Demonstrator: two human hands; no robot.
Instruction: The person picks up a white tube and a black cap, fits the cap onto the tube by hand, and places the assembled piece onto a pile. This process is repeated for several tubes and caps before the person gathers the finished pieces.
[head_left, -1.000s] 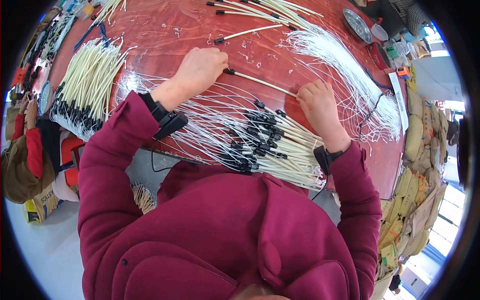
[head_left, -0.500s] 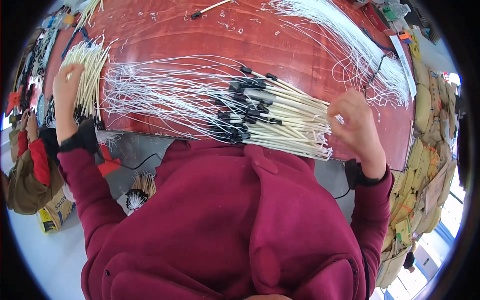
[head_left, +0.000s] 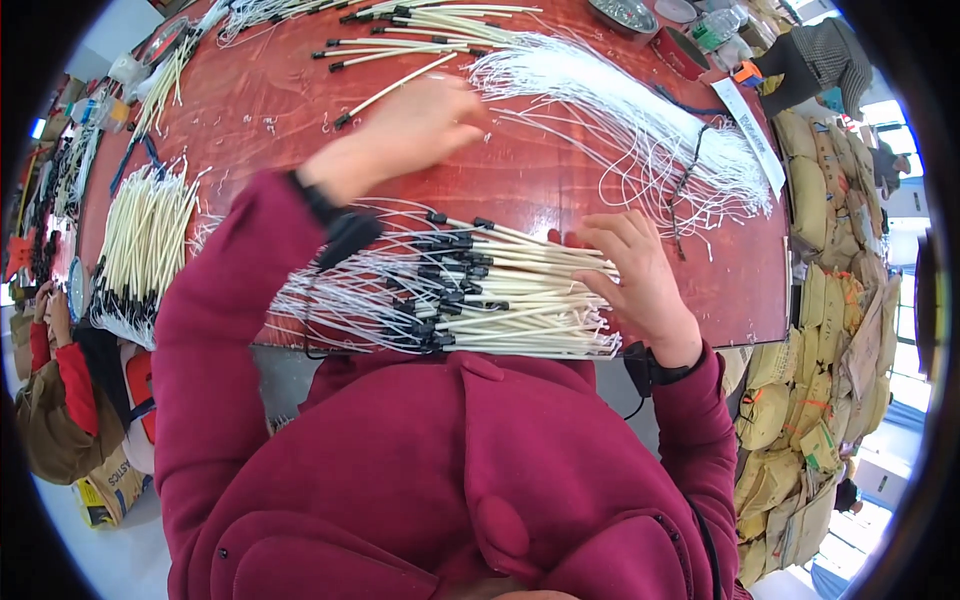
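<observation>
My left hand [head_left: 415,125] reaches across the table, slightly smeared by motion. Its thumb stands apart from the curved fingers, and nothing shows in it. Close by are a single cream rod with a black tip [head_left: 395,90] and the near end of a long bundle of white cords [head_left: 590,75]. My right hand [head_left: 640,275] is open, fingers spread, at the right ends of a pile of cream rods [head_left: 530,290]; I cannot tell whether it touches them. Black end pieces [head_left: 440,290] join these rods to white cords [head_left: 350,300], which run left under my left forearm.
An upright-looking bunch of cream rods [head_left: 150,235] lies at the table's left edge. More rods [head_left: 430,40] lie at the far side, near a metal bowl [head_left: 622,14]. Stacked tan sacks [head_left: 815,300] stand on the right. Another person's hands [head_left: 52,305] show at far left.
My left hand has moved from the left rod bunch, right and away across the table. My right hand's curled fingers have spread beside the rod ends. The view has shifted, showing more of the far table.
</observation>
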